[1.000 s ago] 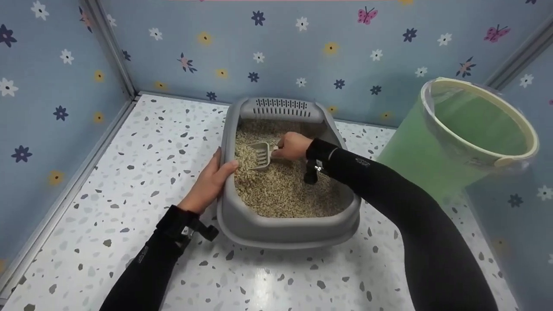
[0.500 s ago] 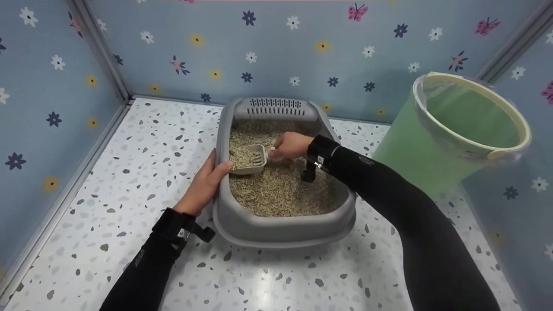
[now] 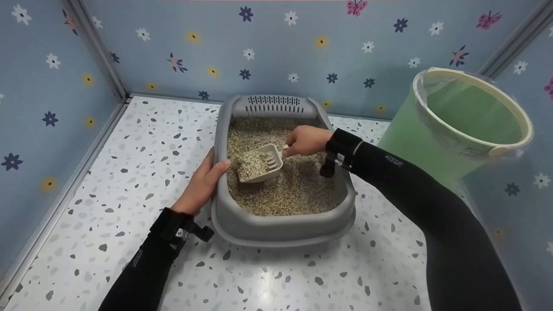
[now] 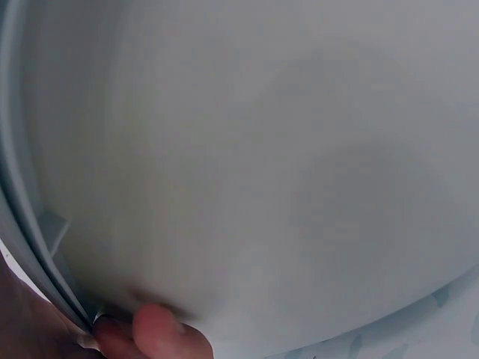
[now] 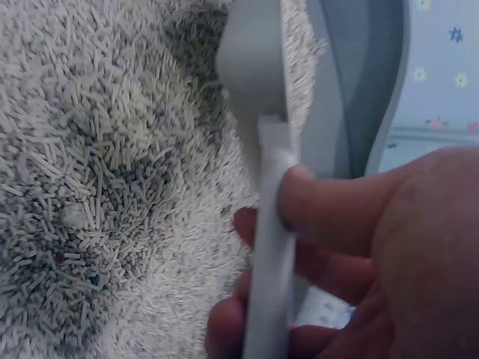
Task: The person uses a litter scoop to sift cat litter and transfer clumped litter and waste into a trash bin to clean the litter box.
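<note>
A grey litter box (image 3: 281, 231) stands on the floor, filled with pellet litter (image 3: 285, 198). My left hand (image 3: 201, 183) grips its left rim, thumb on top and fingers on the outer side. The left wrist view shows those fingertips (image 4: 161, 333) curled under the rim against the outer wall. My right hand (image 3: 306, 140) holds the handle of a pale slotted litter scoop (image 3: 261, 175). Pellets are heaped in the scoop, which sits over the litter left of the hand. In the right wrist view, thumb and fingers wrap the scoop's handle (image 5: 273, 247).
A green bin (image 3: 436, 138) with a cream rim and a clear plastic liner stands to the right of the box. Flower-patterned walls (image 3: 276, 65) close off the back and both sides. The floor (image 3: 142, 172) is white with grey specks.
The scoop has come up out of the litter with pellets in it, then moved to the right and tilted. My left hand has kept its grip on the rim.
</note>
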The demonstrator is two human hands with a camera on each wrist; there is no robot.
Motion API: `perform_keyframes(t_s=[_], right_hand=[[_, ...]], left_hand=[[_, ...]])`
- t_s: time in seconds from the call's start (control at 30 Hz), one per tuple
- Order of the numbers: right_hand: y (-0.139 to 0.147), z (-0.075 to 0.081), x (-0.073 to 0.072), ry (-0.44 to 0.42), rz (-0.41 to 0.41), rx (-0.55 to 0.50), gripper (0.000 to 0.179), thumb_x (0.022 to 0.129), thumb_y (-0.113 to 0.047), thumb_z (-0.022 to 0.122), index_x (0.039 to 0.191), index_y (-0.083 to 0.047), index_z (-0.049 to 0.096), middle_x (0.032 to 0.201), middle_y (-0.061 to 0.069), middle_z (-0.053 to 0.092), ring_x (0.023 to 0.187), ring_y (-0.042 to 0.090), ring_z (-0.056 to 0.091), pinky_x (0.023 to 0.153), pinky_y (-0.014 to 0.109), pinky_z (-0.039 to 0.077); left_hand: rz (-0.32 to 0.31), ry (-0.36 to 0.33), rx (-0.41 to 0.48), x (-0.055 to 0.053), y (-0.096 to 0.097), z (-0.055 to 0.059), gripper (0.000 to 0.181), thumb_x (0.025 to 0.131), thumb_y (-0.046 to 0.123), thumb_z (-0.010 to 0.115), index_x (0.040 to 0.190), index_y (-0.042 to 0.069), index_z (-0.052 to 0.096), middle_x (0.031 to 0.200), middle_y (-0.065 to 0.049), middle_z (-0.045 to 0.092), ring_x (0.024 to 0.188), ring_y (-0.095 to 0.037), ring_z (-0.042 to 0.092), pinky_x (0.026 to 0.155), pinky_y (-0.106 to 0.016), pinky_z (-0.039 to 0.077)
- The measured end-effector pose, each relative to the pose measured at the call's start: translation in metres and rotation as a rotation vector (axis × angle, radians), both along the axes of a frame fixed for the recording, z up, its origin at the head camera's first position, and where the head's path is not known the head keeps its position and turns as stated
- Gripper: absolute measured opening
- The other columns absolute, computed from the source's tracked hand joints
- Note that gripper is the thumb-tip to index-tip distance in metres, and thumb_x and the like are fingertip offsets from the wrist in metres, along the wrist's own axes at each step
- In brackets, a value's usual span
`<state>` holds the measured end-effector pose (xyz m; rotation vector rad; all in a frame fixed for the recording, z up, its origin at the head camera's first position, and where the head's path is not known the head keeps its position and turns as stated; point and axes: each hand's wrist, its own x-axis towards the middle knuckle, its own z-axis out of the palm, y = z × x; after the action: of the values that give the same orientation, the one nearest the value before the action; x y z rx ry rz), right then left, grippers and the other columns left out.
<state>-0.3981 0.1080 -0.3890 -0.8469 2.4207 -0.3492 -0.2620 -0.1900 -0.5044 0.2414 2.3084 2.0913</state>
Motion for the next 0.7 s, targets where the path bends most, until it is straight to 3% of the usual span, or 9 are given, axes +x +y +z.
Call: perform_keyframes(t_s=[0.1,0.2,0.33,0.4,0.5,0.57,0.7], right_hand=[[0.004,0.009,0.014,0.069,0.052,0.076,0.055,0.111,-0.031,0.071,0.067,-0.020,0.040,0.067,-0.005,0.028,0.059,0.013,0.024,0.066,0.032,0.024],[0.001,0.014,0.035,0.166,0.065,0.181,0.053,0.111,-0.033,0.070,0.067,-0.019,0.044,0.065,-0.004,0.036,0.059,0.015,0.035,0.063,0.034,0.034],[-0.016,0.010,0.065,0.266,0.021,0.288,0.045,0.110,-0.037,0.068,0.072,-0.018,0.054,0.072,-0.001,0.053,0.070,0.022,0.057,0.072,0.047,0.057],[-0.026,0.003,0.074,0.278,0.012,0.298,0.044,0.110,-0.036,0.067,0.073,-0.018,0.053,0.074,0.000,0.055,0.074,0.024,0.060,0.076,0.051,0.061],[-0.038,-0.010,0.080,0.240,0.060,0.275,0.045,0.111,-0.033,0.065,0.072,-0.018,0.048,0.071,-0.001,0.048,0.068,0.022,0.054,0.070,0.044,0.059],[-0.042,-0.018,0.080,0.177,0.088,0.234,0.046,0.112,-0.030,0.065,0.071,-0.018,0.047,0.068,-0.003,0.045,0.063,0.017,0.048,0.064,0.036,0.050],[-0.040,-0.029,0.072,0.059,0.076,0.121,0.050,0.111,-0.029,0.067,0.067,-0.019,0.045,0.065,-0.006,0.043,0.058,0.011,0.041,0.058,0.028,0.036]], left_hand=[[-0.002,0.005,-0.001,0.000,0.000,0.000,0.084,0.114,0.043,0.055,0.181,0.016,0.010,0.185,-0.011,0.015,0.169,-0.026,0.016,0.138,-0.045,0.013],[0.001,-0.003,-0.001,-0.001,0.000,0.000,0.085,0.114,0.044,0.055,0.181,0.016,0.011,0.185,-0.010,0.016,0.168,-0.024,0.018,0.137,-0.045,0.014],[0.000,-0.010,0.002,0.000,-0.001,0.001,0.084,0.114,0.043,0.055,0.181,0.018,0.011,0.185,-0.009,0.017,0.168,-0.024,0.019,0.137,-0.045,0.014],[0.000,-0.008,0.005,-0.001,-0.001,0.001,0.084,0.114,0.043,0.054,0.181,0.017,0.011,0.185,-0.009,0.016,0.168,-0.024,0.017,0.137,-0.044,0.012],[-0.002,-0.012,0.004,-0.001,-0.001,0.001,0.086,0.114,0.045,0.054,0.180,0.015,0.008,0.186,-0.008,0.013,0.169,-0.022,0.013,0.138,-0.042,0.010],[-0.009,-0.019,0.008,-0.001,0.000,0.001,0.087,0.114,0.045,0.053,0.180,0.014,0.006,0.186,-0.008,0.010,0.170,-0.020,0.011,0.138,-0.040,0.009],[-0.020,-0.025,0.019,0.000,0.000,-0.001,0.088,0.114,0.045,0.053,0.180,0.014,0.004,0.186,-0.007,0.007,0.169,-0.019,0.009,0.138,-0.040,0.008]])
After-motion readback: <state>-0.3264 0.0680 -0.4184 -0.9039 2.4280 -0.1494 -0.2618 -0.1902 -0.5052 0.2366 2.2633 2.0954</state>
